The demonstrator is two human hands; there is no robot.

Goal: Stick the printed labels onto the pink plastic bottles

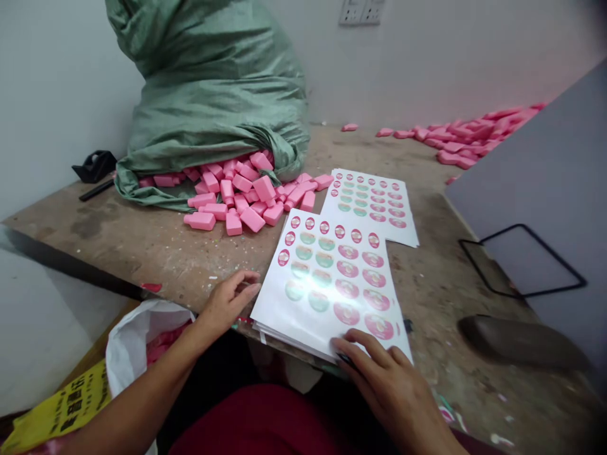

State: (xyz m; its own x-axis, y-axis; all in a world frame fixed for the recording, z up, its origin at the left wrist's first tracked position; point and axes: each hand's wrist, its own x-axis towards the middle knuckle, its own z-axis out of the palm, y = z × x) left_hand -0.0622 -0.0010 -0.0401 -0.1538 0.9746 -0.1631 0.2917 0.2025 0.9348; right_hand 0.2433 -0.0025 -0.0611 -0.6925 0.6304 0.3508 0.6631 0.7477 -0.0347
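Observation:
A stack of white sticker sheets lies at the table's front edge, printed with rows of pink and green oval labels. My left hand hovers by the stack's left edge, fingers loosely bent and apart, with nothing in it. At the front right corner of the stack, my right hand rests its fingertips on the top sheet. Its fingers are curled, and a small dark thing shows under them, too hidden to name. A second pile of label sheets sits just behind, partly covered by the front stack.
Pink plastic bottles spill from a big green sack. More pink bottles are heaped at the back right. A black tape dispenser stands far left. A grey panel rises at right; a white bag hangs below left.

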